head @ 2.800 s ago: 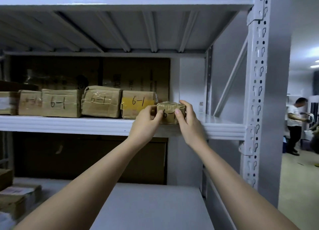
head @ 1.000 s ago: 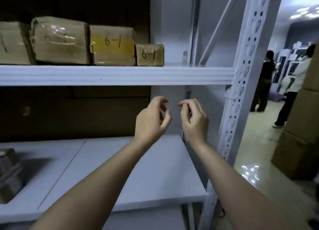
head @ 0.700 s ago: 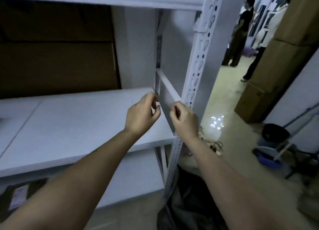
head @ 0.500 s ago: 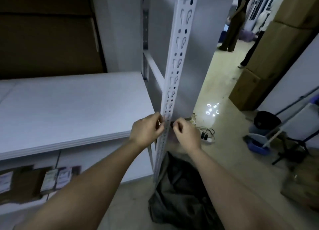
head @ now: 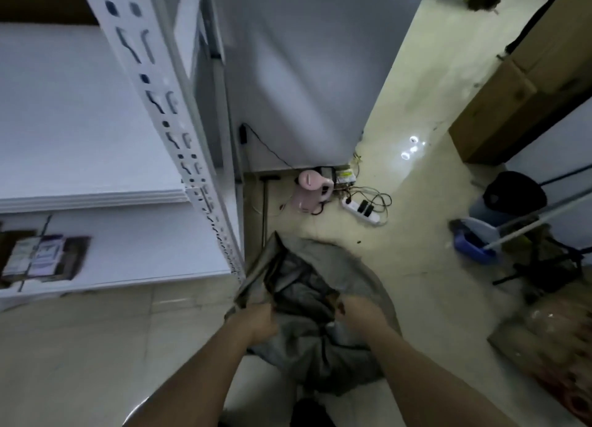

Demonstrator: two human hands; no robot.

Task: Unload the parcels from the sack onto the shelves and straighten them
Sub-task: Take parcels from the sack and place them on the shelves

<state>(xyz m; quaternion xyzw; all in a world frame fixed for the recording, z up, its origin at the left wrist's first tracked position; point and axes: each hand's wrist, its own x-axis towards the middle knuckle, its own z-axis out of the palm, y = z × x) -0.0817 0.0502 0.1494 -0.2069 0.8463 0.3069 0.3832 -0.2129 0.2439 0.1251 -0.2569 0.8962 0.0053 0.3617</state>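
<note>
Pale floor tiles beside the shelves point(head: 96, 196) carry the limp grey sack point(head: 307, 301), whose soft cloth probably slumps unless held at the rim, where the left hand point(head: 261, 322) grips the near-left edge and the right hand point(head: 360, 309) dips in, its grip hidden.

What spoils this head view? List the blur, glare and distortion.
Head view: dim throughout; motion blur smears both hands, left hand and right hand, at the sack; ceiling lights glare off the floor; wide-angle distortion slants the shelf upright.
</note>
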